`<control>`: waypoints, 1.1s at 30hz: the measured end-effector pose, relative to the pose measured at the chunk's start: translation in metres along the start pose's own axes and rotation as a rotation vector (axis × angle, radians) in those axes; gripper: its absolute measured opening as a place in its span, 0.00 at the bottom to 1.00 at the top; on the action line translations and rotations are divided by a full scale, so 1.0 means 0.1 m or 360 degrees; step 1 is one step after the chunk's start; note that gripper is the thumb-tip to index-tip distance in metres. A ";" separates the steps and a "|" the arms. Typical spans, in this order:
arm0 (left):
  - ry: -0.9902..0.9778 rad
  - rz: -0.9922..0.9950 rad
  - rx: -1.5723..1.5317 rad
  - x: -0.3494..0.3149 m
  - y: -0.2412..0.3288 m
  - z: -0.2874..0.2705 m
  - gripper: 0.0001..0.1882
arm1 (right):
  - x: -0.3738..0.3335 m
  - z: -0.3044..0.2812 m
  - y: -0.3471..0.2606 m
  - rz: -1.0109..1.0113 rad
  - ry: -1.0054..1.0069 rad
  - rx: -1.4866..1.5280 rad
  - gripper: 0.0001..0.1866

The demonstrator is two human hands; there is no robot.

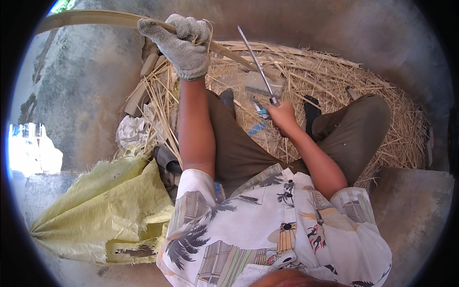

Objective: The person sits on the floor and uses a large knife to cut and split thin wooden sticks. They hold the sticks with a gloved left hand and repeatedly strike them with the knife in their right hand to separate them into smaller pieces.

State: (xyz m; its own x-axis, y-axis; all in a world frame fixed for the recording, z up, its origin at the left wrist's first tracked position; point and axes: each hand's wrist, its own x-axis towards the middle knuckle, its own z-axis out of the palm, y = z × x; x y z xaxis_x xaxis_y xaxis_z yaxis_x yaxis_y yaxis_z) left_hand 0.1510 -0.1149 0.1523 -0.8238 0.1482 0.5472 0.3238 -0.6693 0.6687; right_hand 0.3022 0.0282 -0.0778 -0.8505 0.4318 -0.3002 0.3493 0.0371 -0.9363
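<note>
My left hand (184,48), in a grey knitted glove, is raised at the upper middle, its fingers closed round a long flat bamboo strip (95,18). One end of the strip runs out past the upper left; the other slants down to the right, passing behind the knife blade. Bare and lower down, my right hand (283,118) grips a knife (256,60) by its handle, most of which the fingers hide. Its long, narrow blade points up and slightly left. Whether blade and strip touch, I cannot tell. A thin curled shaving (209,36) hangs at the glove.
Straw-like bamboo shavings (344,91) cover the floor round my legs. A grey block (263,85) lies between my feet, with a blue-marked item (258,109) near it. Thin strips (165,103) lean at my left, beside crumpled pale plastic (131,131) and a frayed yellow woven sack (105,205).
</note>
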 end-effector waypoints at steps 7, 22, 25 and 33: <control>-0.0340 -0.0217 -0.0109 0.08 -0.07 -0.10 0.44 | -0.09 0.03 0.10 -0.0359 0.0139 0.0131 0.16; -0.0228 -0.0140 -0.0073 0.11 -0.06 -0.19 0.44 | -0.09 -0.31 -0.37 0.0958 -0.0956 0.1156 0.14; -0.0186 -0.0100 -0.0032 0.11 -0.06 -0.24 0.44 | -0.33 -0.31 -0.65 0.0384 -0.0201 0.0554 0.12; -0.0077 -0.0090 0.0054 0.11 -0.05 -0.14 0.44 | 0.00 0.14 0.40 -0.0251 -0.0019 -0.0314 0.14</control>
State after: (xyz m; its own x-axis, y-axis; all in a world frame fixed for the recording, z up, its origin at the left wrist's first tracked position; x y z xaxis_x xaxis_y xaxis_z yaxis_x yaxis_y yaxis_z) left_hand 0.1337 -0.1199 0.1475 -0.8181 0.2204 0.5312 0.2938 -0.6340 0.7154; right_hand 0.3107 0.0170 -0.1180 -0.9048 0.3963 -0.1561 0.2806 0.2790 -0.9184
